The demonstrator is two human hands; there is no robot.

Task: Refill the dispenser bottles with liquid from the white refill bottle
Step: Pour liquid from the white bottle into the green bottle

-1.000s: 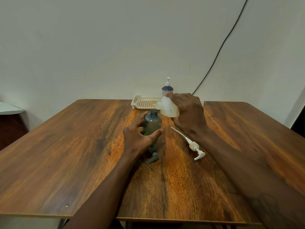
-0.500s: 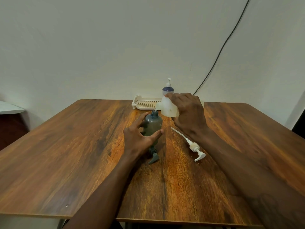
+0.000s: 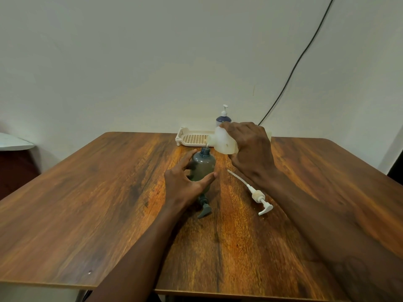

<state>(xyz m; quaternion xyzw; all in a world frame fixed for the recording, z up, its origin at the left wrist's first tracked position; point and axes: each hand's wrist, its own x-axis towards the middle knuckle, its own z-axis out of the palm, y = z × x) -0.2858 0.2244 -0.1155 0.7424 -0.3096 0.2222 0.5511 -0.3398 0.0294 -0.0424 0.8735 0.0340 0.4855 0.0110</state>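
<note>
A grey translucent dispenser bottle [image 3: 204, 165] stands upright and uncapped at the table's middle. My left hand [image 3: 185, 180] cups its near side, thumb and fingers around it. My right hand [image 3: 250, 149] grips the white refill bottle [image 3: 222, 141], tipped sideways with its spout just above the grey bottle's open neck. The grey pump head [image 3: 204, 209] lies on the table below my left hand. A white pump with its long tube [image 3: 254, 192] lies to the right. A dark blue dispenser bottle [image 3: 222, 117] with its white pump on stands behind the refill bottle.
A cream slotted tray [image 3: 192, 138] sits at the table's far edge against the wall. A black cable [image 3: 294, 68] runs down the wall at the right. The wooden table [image 3: 87, 203] has bare surface on both sides.
Almost nothing has moved. Both hands keep their holds, and the refill bottle stays tipped over the grey bottle's neck.
</note>
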